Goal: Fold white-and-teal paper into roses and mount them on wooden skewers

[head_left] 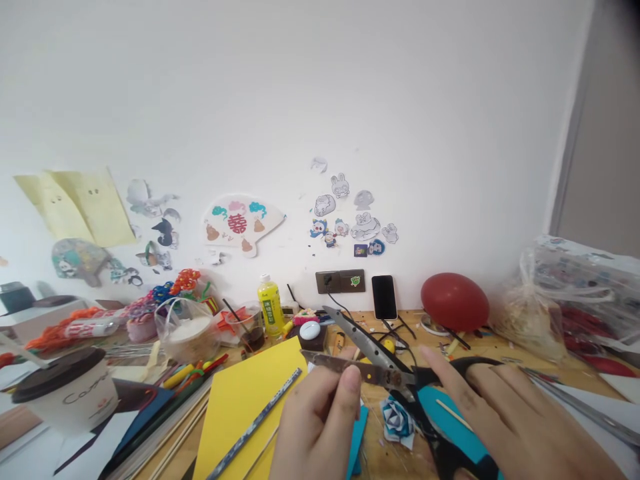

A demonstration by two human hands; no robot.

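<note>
My right hand [520, 420] grips the black handles of a pair of scissors [395, 377], index finger stretched along them. The scissor blades are spread apart and point left. Close to the lower blade, my left hand [320, 423] is closed, thumb against the fingers. Small whitish bits show around it, but what it pinches is hidden. Below the scissors lies a blue-and-white folded paper rose [397, 420]. Teal paper [445, 417] shows beneath the scissor handles. A yellow sheet [225, 407] lies left of my left hand, with a dark patterned strip [255, 423] across it.
At left stands a lidded paper cup [75, 393], near thin wooden sticks [177, 437]. Along the wall are a yellow drink bottle [271, 307], a cup of dark liquid [250, 330], a phone [384, 298] and a red balloon [454, 301]. Plastic bags [535, 313] fill the right.
</note>
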